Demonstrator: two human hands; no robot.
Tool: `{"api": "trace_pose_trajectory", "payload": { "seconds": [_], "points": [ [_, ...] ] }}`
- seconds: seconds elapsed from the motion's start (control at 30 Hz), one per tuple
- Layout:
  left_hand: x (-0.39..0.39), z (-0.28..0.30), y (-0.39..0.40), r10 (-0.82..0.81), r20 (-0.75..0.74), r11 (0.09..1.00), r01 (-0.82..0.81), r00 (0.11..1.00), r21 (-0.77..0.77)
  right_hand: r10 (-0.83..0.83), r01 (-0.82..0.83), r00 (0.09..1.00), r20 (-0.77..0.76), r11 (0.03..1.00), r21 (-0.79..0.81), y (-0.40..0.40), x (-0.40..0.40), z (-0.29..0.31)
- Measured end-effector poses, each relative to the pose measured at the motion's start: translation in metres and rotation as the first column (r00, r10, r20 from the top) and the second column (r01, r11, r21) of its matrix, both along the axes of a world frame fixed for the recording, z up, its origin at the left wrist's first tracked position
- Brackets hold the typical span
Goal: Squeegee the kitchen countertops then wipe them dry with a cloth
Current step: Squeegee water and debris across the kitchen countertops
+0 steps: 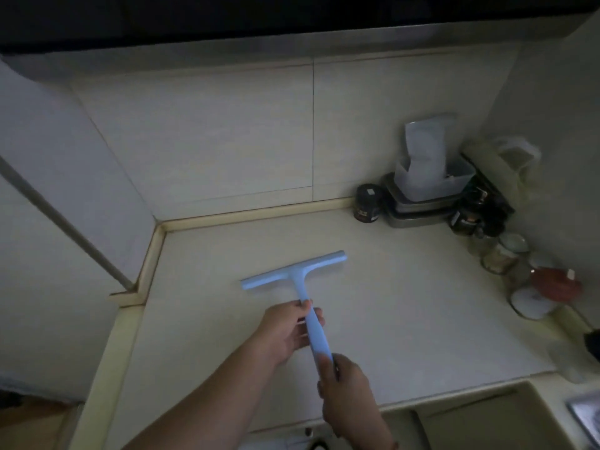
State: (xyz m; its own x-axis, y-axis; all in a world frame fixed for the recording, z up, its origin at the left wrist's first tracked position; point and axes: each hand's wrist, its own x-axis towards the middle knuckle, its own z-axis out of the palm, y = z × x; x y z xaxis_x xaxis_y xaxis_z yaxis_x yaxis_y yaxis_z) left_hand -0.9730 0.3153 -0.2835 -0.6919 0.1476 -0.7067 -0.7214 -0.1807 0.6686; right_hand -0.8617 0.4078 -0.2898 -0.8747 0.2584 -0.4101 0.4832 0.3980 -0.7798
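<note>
A light blue squeegee point(293, 274) lies with its blade on the pale countertop point(406, 303), blade slanting up to the right, handle pointing back toward me. My left hand point(285, 332) holds the upper part of the handle with fingers curled around it. My right hand point(344, 381) grips the lower end of the handle. No cloth is in view.
Jars and stacked containers crowd the back right corner: a dark jar point(367, 203), metal trays point(418, 212) with a plastic box point(431, 177), glass jars point(506, 254), a red-lidded jar point(555, 284). A raised lip point(152, 254) borders the counter's left side. A sink edge point(584, 414) shows lower right.
</note>
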Motion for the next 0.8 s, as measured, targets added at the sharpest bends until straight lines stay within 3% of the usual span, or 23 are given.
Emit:
{"api": "trace_pose_trajectory", "payload": {
  "seconds": [0.1,0.37,0.53,0.8],
  "points": [
    [-0.061,0.001,0.021,-0.007,-0.028,1.000,0.006,1.000,-0.016,-0.027,0.025,0.999,-0.033,0.998,-0.052,0.020,-0.060,-0.003],
    [-0.172,-0.006,0.065,-0.062,-0.033,0.992,0.058,0.998,-0.109,-0.132,0.145,0.989,0.065,0.946,-0.288,0.059,-0.173,-0.003],
    [-0.197,-0.012,0.076,-0.064,-0.048,0.988,0.056,0.997,-0.144,-0.132,0.154,0.987,0.092,0.938,-0.309,0.064,-0.199,-0.011],
    [-0.179,-0.024,0.071,-0.079,0.002,0.979,0.078,0.997,-0.190,-0.130,0.153,0.984,0.124,0.968,-0.200,0.048,-0.178,-0.031]
  ]
}}
